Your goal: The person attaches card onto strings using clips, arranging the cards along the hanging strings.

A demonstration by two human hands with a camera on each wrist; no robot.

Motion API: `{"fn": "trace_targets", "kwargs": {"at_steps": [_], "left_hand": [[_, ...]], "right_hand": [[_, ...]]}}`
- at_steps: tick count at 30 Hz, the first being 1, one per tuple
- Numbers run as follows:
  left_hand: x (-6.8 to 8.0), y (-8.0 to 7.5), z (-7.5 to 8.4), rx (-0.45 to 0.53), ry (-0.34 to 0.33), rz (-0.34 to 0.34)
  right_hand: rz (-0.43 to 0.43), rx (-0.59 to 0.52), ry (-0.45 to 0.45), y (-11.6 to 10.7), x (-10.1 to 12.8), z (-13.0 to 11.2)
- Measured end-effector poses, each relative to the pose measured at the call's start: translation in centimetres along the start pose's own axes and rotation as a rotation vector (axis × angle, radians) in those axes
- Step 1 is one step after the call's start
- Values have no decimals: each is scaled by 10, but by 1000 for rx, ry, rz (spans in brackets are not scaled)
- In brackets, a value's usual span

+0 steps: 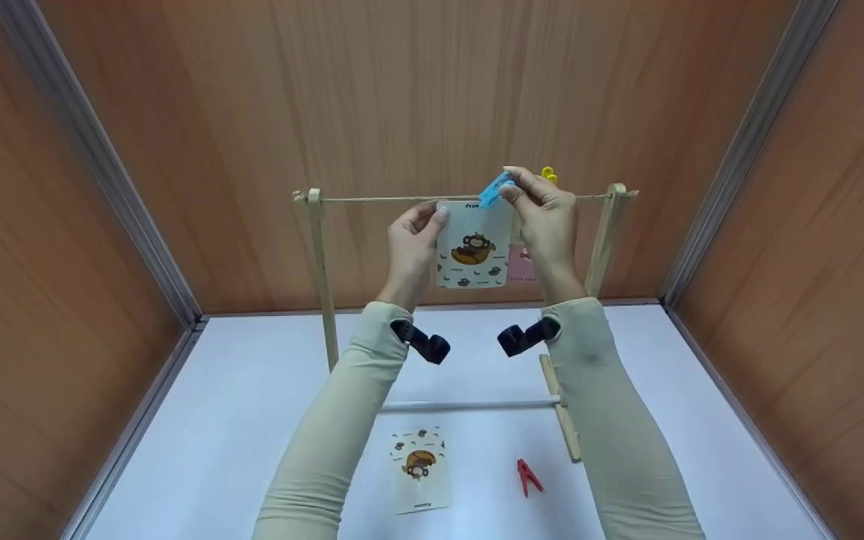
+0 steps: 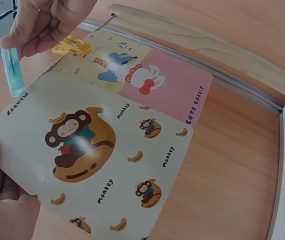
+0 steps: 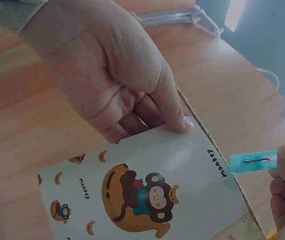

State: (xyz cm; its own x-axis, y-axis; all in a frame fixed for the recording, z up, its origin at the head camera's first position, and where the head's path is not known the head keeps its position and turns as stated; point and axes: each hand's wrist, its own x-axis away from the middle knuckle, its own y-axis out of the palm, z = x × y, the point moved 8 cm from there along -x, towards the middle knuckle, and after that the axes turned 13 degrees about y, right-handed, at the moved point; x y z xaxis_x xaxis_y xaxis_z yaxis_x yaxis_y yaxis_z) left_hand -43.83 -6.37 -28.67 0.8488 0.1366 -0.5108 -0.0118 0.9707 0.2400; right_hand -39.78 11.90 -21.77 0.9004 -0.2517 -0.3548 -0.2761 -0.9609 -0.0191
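Note:
My left hand (image 1: pixel 415 244) pinches the upper left edge of a white monkey card (image 1: pixel 474 262), which hangs upright against a thin rope (image 1: pixel 387 199). Between the thumb and fingers of my right hand (image 1: pixel 550 225) is a light blue clothespin (image 1: pixel 493 190). Its tip meets the card's top edge at the rope in the right wrist view; whether it bites on both, I cannot tell. Beside the monkey card hangs a pink and yellow rabbit card (image 2: pixel 170 92), partly covered in the head view. A yellow clothespin (image 2: pixel 75 46) sits at that card's top on the rope.
Two wooden posts (image 1: pixel 320 277) hold the rope's ends. Below, a white bar (image 1: pixel 469 405) joins the stand's feet (image 1: pixel 568 433). On the white table lie another monkey card (image 1: pixel 421 487) and a red clothespin (image 1: pixel 528 478). Wooden panels (image 1: pixel 432 90) enclose the back and sides.

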Motion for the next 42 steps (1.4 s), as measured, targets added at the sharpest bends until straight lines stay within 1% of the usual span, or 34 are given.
{"fn": "trace_targets", "kwargs": {"at_steps": [6,11,18,23,27,30,34,42], "left_hand": [[-1,0,-1,-18,-21,-1],[-1,0,-2,-31,-31,-11],[0,0,-3,-29,-24,-14],[1,1,-3,-20,-10,-14],[0,2,-2,-10,14,-16],[1,3,-1,3,17,-14],[2,3,-3,11,14,-14],[4,3,-5,-19,-12,-16]], "right_hand": [[4,8,6,0,-1,-2],[11,18,-11,2,-5,-3],[26,68,-33,6,-4,-3],[43,74,-36,7,-5,-1],[51,93,-23,8,-5,0],[54,117,-10,9,-5,2],[49,133,-10,11,-4,4],[29,161,-26,14,-2,6]]}}
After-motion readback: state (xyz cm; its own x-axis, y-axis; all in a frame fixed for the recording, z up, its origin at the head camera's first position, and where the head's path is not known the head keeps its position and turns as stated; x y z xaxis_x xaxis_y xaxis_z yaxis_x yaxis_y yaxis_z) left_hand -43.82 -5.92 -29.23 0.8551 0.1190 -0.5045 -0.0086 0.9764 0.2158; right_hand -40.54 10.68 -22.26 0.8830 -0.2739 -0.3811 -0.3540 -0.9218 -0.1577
